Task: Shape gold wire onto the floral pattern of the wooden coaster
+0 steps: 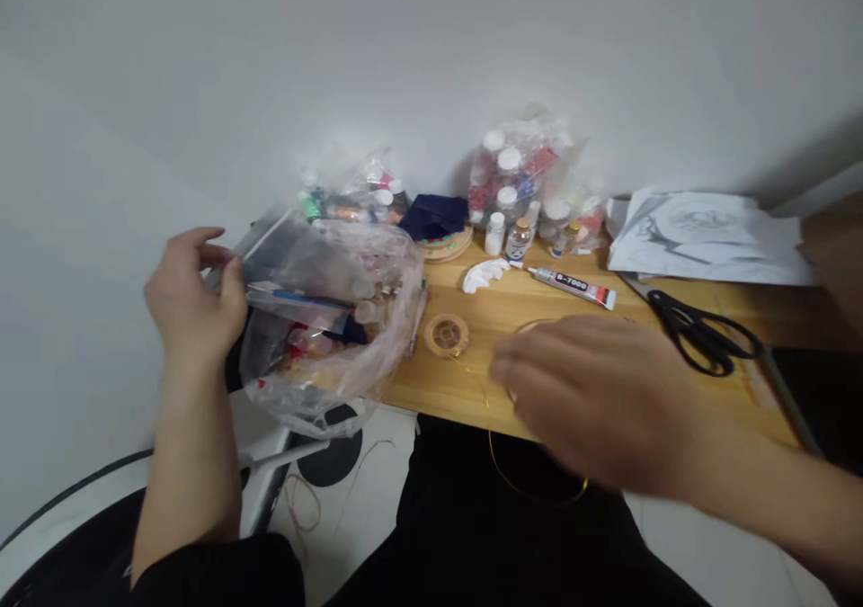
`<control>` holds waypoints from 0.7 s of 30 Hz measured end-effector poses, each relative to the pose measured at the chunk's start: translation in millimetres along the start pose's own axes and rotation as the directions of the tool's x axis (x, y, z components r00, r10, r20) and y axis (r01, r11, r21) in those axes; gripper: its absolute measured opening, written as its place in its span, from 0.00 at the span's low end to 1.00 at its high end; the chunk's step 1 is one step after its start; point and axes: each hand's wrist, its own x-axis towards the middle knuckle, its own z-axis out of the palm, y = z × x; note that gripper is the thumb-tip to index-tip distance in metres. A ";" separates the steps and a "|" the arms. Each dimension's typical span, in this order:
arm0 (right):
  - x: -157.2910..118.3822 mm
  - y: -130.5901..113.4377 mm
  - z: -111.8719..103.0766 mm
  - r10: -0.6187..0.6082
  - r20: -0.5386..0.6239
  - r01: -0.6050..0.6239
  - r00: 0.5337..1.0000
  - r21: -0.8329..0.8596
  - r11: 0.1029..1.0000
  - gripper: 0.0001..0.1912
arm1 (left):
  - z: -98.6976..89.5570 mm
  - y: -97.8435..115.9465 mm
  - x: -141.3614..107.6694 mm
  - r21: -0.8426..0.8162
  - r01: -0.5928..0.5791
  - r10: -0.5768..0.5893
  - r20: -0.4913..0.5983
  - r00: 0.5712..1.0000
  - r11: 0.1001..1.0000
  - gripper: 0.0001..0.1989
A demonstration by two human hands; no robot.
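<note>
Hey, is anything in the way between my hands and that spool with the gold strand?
Between your right hand and the spool, nothing visible blocks the way; only the gold strand trails close by. From your left hand, the filled plastic bag lies in between.

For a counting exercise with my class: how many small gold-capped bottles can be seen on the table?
2. One gold-capped bottle is just right of the small white bottle; the other bottle is farther right. Others may be hidden in the plastic bags.
</note>
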 end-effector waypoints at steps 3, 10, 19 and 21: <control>-31.7 56.1 9.9 0.420 0.095 -0.372 0.903 -0.317 0.872 0.15 | 1.1 -7.4 -1.6 0.064 0.034 -0.039 0.080 0.996 0.997 0.21; -138.4 134.8 -19.9 0.969 0.139 -0.795 0.204 -0.554 0.247 0.15 | -0.5 35.2 -17.2 -0.017 -0.286 0.283 -0.099 0.954 0.958 0.24; -171.5 148.9 -6.2 0.956 0.149 -0.826 0.251 -0.482 0.292 0.21 | 36.8 193.1 -84.6 -0.541 -0.521 0.662 0.092 0.744 0.660 0.07; -177.8 149.5 -9.1 0.959 0.156 -0.859 0.235 -0.428 0.280 0.19 | 40.7 213.1 -97.3 -0.623 -0.532 0.738 0.110 0.666 0.573 0.06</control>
